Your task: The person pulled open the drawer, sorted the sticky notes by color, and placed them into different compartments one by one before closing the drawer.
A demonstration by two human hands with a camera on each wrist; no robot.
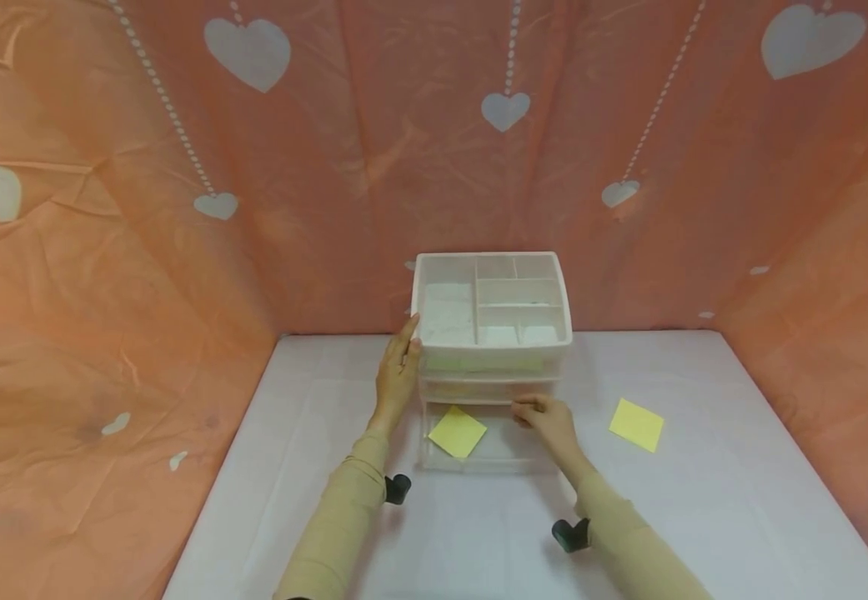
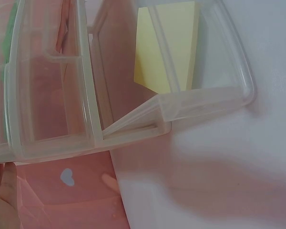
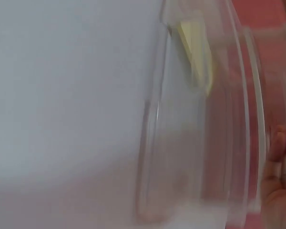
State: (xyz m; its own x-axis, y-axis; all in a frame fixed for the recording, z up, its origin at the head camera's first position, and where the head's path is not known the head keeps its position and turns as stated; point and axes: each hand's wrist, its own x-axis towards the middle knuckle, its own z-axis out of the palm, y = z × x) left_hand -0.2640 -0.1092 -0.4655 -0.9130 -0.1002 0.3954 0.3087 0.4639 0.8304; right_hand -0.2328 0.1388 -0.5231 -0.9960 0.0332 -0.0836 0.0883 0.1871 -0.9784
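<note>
A white plastic drawer unit (image 1: 492,345) with a divided top tray stands on the table. Its clear bottom drawer (image 1: 501,464) is pulled out, and a yellow sticky note pad (image 1: 458,432) lies inside; the pad (image 2: 164,47) also shows in the left wrist view. My left hand (image 1: 396,379) rests on the unit's left side, fingers stretched along it. My right hand (image 1: 549,423) is at the front of the middle drawer (image 1: 471,392), above the open one. Its fingers (image 3: 279,148) are bent close to the drawer front; blur hides whether they grip it.
A second yellow sticky note pad (image 1: 637,425) lies on the white table (image 1: 704,517), right of the unit. Something green (image 2: 10,33) shows through the top drawer. An orange curtain (image 1: 434,183) with white hearts hangs behind the unit and along both sides.
</note>
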